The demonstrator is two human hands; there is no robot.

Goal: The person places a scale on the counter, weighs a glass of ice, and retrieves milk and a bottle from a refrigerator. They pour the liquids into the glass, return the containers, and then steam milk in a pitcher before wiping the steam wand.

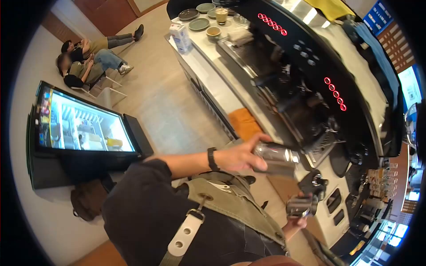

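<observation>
My left hand (242, 156), with a black band on the wrist, is wrapped round the end of a clear, shiny cylindrical container (277, 158), held tilted sideways before the coffee machine (297, 88). Lower right, my right hand (298, 221) holds a small metal cup (300, 206), partly hiding its fingers. The two held things are apart. Just beyond my left hand an orange cloth (245, 124) hangs over the counter edge.
Plates (199, 24), a milk carton (180, 38) and a cup (213, 33) stand on the counter (202, 66). A lit display fridge (84, 124) is at left. Two people (88, 66) sit beyond it. Glasses (388, 179) are stacked far right.
</observation>
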